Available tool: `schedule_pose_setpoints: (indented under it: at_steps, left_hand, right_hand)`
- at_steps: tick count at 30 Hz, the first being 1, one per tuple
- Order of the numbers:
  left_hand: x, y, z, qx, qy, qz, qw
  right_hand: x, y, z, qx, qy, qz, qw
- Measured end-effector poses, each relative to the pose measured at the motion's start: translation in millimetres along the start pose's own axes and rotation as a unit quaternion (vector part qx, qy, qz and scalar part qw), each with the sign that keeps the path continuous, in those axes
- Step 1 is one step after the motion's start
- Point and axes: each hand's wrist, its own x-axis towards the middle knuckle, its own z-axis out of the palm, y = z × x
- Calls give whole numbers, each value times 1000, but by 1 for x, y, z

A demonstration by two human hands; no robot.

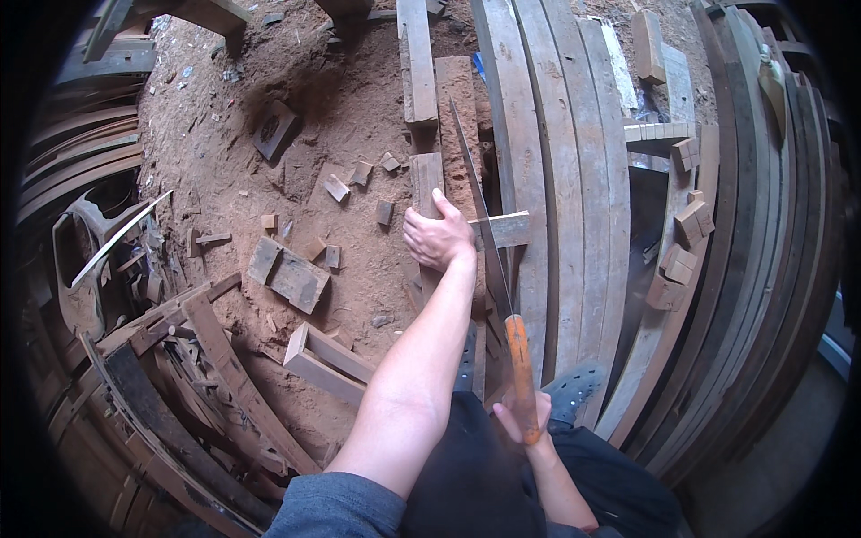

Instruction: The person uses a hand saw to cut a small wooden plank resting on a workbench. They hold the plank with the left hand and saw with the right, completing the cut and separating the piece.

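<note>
Head view: mid-frame, left grip is clasping wood; right grip is grasping a saw that, skipping, could be cutting the left.

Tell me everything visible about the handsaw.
The handsaw has a long, dark, metallic-looking blade narrowing toward its far tip, and a worn orange handle, possibly wooden. It points forward, tip slightly leftward. The right hand holds the handle's near end. The blade visually crosses a short board; contact is unclear.
</note>
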Motion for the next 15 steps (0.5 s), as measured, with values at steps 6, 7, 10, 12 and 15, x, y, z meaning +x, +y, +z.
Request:
schedule_pose_setpoints:
  at_steps: [6, 7, 10, 12, 15]
  left_hand:
    - [0, 0, 0, -2, 1, -1, 1000]
    - [-1, 0, 0, -4, 0, 0, 1000]
    - [0, 0, -1, -6, -3, 0, 1000]
    - [0, 1, -2, -3, -5, -3, 1000]
    - [0, 1, -3, -4, -7, 1, 1000]
  right_hand:
    - [-3, 7, 2, 5, 2, 1, 1000]
    - [-4, 8, 2, -2, 3, -3, 1000]
    - [-5, 13, 5, -5, 0, -18, 1000]
    - [-6, 14, 6, 1, -5, -4, 1000]
    - [-7, 12, 6, -4, -7, -6, 1000]
